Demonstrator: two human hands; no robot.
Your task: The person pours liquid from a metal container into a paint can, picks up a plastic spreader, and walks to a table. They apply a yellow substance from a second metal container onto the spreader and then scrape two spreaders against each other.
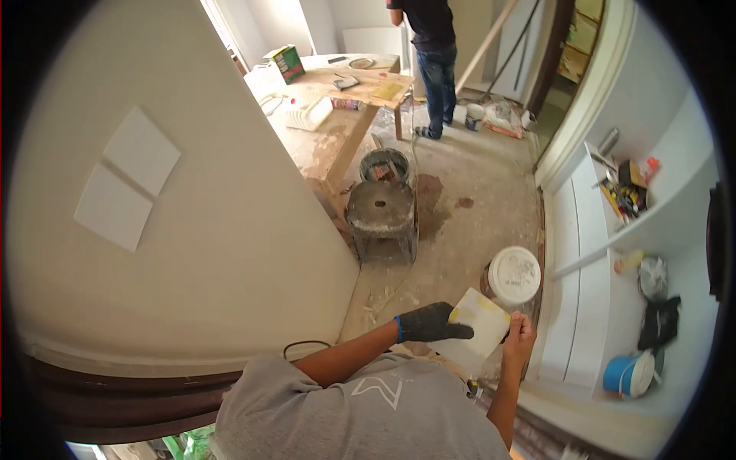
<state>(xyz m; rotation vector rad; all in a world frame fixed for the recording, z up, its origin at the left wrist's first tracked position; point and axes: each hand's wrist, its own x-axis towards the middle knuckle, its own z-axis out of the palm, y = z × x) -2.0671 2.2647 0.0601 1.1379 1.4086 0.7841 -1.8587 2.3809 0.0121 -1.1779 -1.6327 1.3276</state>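
Observation:
A flat, pale white sheet (479, 323) with yellowish patches along its edges is held in front of my chest. My left hand (435, 322), in a dark glove with a blue cuff, is closed on its left side, with the thumb across its face. Bare, my right hand (520, 335) pinches the sheet's right edge. Something dark shows beside the right fingers, too small to name. Just beyond the sheet, a white lidded bucket (514, 274) stands on the floor.
A worn stool (379, 208) and a dark bucket (385, 165) stand ahead. A wooden table (337, 153) bears a green box (285, 64) and a white jug (309, 113). Another person (435, 65) stands beyond. Shelves with tools (625, 195) line the right; a wall (207, 230) bounds the left.

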